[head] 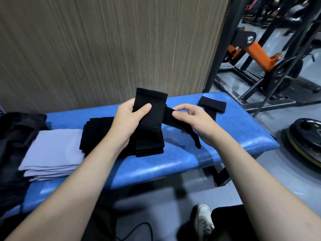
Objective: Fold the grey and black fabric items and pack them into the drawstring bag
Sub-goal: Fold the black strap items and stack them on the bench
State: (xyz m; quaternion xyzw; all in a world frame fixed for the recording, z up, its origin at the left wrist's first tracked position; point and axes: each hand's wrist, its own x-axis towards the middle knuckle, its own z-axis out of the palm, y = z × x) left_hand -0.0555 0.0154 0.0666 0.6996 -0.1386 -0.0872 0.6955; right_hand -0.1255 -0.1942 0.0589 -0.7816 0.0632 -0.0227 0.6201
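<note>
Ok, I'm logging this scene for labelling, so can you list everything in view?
black fabric piece: one, black, held upright above the bench
black stack: one, black, bench middle
grey stack: one, grey, bench left
black strap: one, black, bench far right
dark bag: one, black, bench far left
bench: one, blue
weight plate: one, black, floor right
gym machine: one, orange and black, behind
shoe: one, white, bottom
left hand: grips the piece
right hand: pinches its side band

black fabric piece (150, 108) upright, folded, held | black stack (121, 138) beside grey stack (53, 152) | dark bag (15, 136) far left
</note>
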